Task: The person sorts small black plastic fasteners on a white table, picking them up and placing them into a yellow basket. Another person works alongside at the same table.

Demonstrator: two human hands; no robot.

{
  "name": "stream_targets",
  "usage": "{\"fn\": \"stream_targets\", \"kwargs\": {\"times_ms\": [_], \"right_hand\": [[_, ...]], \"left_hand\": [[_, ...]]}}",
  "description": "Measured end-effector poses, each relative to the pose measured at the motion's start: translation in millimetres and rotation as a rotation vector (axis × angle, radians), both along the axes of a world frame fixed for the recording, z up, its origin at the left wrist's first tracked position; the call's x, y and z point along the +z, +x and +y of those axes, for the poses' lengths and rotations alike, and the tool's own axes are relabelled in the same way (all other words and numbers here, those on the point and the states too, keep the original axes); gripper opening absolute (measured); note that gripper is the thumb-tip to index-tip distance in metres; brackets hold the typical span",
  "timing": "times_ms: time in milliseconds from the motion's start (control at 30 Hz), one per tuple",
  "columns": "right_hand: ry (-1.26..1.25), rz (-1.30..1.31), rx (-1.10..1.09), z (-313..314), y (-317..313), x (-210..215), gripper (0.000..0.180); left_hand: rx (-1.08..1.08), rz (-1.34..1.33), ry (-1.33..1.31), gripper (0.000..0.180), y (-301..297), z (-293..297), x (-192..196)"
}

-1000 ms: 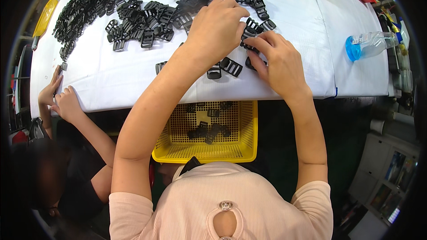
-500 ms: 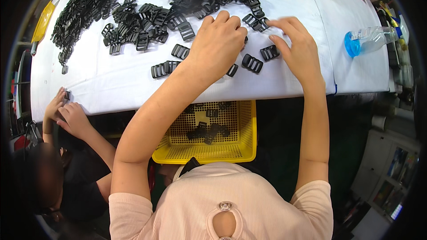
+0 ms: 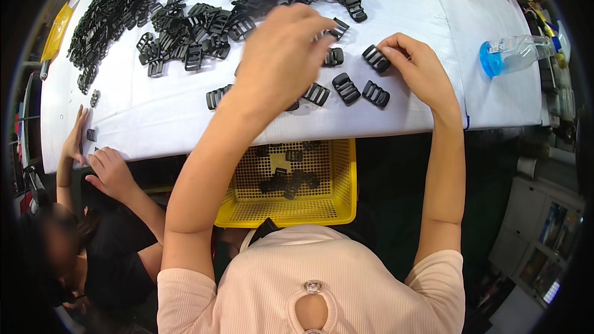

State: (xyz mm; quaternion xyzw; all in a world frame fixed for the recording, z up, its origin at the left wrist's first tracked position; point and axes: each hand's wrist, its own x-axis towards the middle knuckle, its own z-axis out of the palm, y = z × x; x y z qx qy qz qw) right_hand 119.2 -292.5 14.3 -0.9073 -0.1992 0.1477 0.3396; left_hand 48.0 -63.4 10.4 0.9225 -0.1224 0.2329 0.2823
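Head view: the right hand [image 3: 419, 68] pinches a black ribbed plastic buckle [image 3: 375, 58] on the white table [image 3: 154, 117] — its long axis runs diagonally, upper-left to lower-right. The left hand [image 3: 281, 55] hovers curled over more buckles — grip hidden, cannot tell.

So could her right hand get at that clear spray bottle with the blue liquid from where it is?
Probably yes. The right hand rests on a black buckle, and the spray bottle lies on its side further right on the white table, with bare cloth between them and nothing in the way.
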Motion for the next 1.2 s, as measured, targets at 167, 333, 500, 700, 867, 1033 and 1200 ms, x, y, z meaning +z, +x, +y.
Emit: {"fn": "stream_targets", "kwargs": {"times_ms": [167, 333, 500, 700, 867, 1033, 1200], "right_hand": [[0.011, -0.579, 0.188, 23, 9, -13, 0.019], [-0.002, -0.723, 0.359, 47, 16, -24, 0.018], [0.404, -0.028, 0.015, 38, 2, -4, 0.017], [0.132, -0.48, -0.027, 20, -31, -37, 0.029], [0.058, -0.633, 0.128, 80, -49, -50, 0.047], [0.106, -0.543, 0.254, 100, -57, -47, 0.042], [0.146, -0.435, 0.361, 75, -117, -31, 0.039]], "left_hand": [[0.244, -0.028, -0.229, 0.02, -38, 43, 12], [0.44, 0.088, -0.337, 0.019, -78, 65, -1], [0.401, 0.098, -0.346, 0.021, -97, 74, -21], [0.197, 0.106, -0.323, 0.035, -89, 57, -35], [0.121, 0.102, 0.048, 0.053, -60, 40, -45], [0.022, 0.124, 0.029, 0.052, -58, 33, -46], [-0.071, 0.198, -0.189, 0.037, -127, 31, -26]]}}
